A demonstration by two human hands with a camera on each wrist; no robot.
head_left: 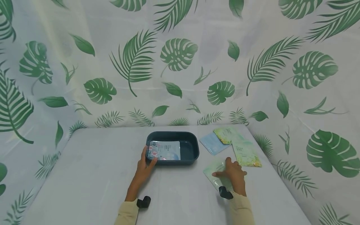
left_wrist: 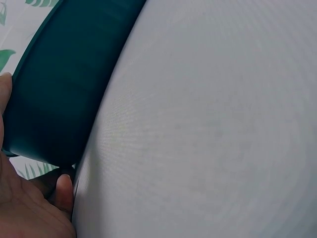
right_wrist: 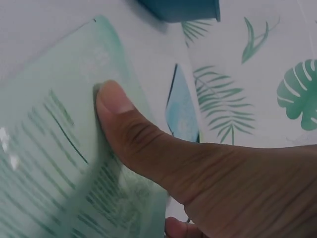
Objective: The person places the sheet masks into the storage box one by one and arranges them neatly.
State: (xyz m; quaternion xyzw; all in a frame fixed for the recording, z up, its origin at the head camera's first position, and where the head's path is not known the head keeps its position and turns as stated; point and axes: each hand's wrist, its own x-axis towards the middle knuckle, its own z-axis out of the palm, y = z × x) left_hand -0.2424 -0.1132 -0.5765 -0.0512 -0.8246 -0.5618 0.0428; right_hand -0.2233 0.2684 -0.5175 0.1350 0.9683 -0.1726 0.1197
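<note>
In the head view a dark teal plastic tray stands on the white table, with a floral-printed sachet lying inside on its left. My left hand grips the tray's left front corner, thumb at the front rim and fingers along the left side. The left wrist view shows the tray's outer wall against my palm. At the right, my right hand pinches a pale green sachet. Its thumb presses on the printed face of that sachet; most other fingers are hidden.
Behind my right hand lie a light blue sachet and two yellow-green sachets, one farther back and one at the right. They overlap one another. Leaf-printed cloth rises behind the table and along both sides.
</note>
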